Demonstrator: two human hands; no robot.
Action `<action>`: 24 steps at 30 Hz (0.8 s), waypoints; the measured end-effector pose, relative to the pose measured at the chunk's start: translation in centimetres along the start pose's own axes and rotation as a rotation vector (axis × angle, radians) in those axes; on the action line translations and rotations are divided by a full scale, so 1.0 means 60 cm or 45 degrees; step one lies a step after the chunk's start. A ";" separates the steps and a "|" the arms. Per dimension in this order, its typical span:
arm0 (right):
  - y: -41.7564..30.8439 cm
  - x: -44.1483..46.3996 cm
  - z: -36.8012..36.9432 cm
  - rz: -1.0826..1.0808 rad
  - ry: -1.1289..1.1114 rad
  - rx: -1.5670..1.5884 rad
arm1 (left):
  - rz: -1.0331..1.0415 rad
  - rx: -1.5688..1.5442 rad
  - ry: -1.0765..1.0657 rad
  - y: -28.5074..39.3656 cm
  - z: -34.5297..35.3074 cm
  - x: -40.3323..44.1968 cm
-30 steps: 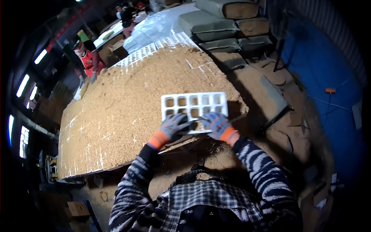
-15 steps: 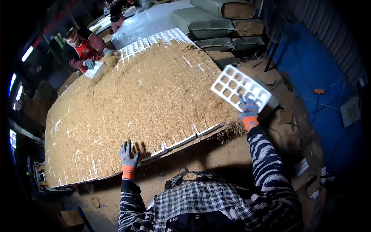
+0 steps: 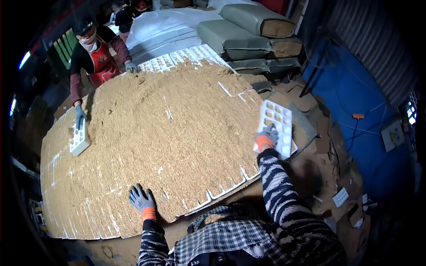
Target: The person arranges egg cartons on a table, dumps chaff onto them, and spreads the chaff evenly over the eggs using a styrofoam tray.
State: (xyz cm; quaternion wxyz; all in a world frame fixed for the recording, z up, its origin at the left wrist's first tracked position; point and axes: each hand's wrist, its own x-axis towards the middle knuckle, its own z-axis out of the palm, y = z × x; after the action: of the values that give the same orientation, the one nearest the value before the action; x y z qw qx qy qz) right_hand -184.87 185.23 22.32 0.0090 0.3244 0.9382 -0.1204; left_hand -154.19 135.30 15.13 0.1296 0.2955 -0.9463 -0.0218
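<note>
My right hand (image 3: pixel 267 136), in a grey glove with an orange cuff, grips a white tray (image 3: pixel 284 116) with rows of square cells. It holds the tray tilted over the right edge of a broad table layer of tan, loose granular material (image 3: pixel 146 133). My left hand (image 3: pixel 142 200), gloved the same way, rests with fingers spread on that material near the front edge. Rims of white trays (image 3: pixel 208 197) show from under the layer along the front. At the far edge, more white trays (image 3: pixel 182 56) lie partly uncovered.
Across the table at the left, a co-worker in a red apron (image 3: pixel 103 66) holds another white tray (image 3: pixel 80 142) on the material. Stacked filled sacks (image 3: pixel 235 37) stand at the back right. A fan (image 3: pixel 320 53) stands right of them, and cardboard (image 3: pixel 321 126) litters the floor.
My right hand has swung the tray left and turned it more upright. My left hand's fingers have spread on the material. The co-worker's tray has moved toward the table's left edge.
</note>
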 end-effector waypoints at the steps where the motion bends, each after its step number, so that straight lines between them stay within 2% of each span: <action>1: -0.054 -0.017 0.003 -0.103 -0.053 -0.013 | -0.023 -0.033 -0.017 0.008 -0.012 0.000; 2: -0.108 -0.035 0.006 -0.206 -0.104 -0.022 | -0.033 -0.032 -0.019 0.011 -0.015 -0.002; 4: -0.186 -0.088 -0.003 -0.762 -0.221 -0.053 | -0.002 -0.064 -0.025 0.004 -0.015 0.001; 5: -0.211 -0.133 -0.039 -0.948 -0.341 -0.094 | 0.011 -0.067 -0.028 0.001 -0.014 0.002; 7: -0.197 -0.199 -0.047 -1.337 -0.335 -0.165 | -0.001 -0.046 -0.077 0.005 -0.023 0.005; 9: -0.125 -0.239 -0.061 -1.729 -0.197 -0.093 | -0.009 -0.060 -0.089 0.003 -0.023 0.006; 10: -0.086 -0.247 -0.072 -1.837 -0.263 -0.140 | -0.013 -0.080 -0.100 0.003 -0.024 0.004; 13: 0.007 -0.215 -0.097 -2.028 -0.471 -0.481 | -0.020 -0.048 -0.127 0.006 -0.023 0.004; 14: 0.027 -0.187 -0.093 -2.092 -0.407 -0.561 | -0.040 -0.032 -0.159 0.015 -0.031 0.007; 16: 0.006 -0.115 -0.109 -2.179 -0.430 -0.499 | -0.064 -0.023 -0.178 0.022 -0.034 0.009; 21: -0.204 0.095 -0.043 -2.136 -0.446 -0.387 | -0.083 -0.067 -0.199 0.030 -0.046 0.017; 24: -0.386 0.214 0.014 -1.915 -0.283 -0.341 | -0.102 -0.081 -0.195 0.035 -0.052 0.019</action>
State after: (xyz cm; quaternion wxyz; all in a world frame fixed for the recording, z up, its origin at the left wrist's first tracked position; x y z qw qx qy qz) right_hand -209.18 175.20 25.36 0.0582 -0.4182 0.9064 -0.0114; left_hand -155.43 136.48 18.67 0.0652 0.3262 -0.9397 -0.0797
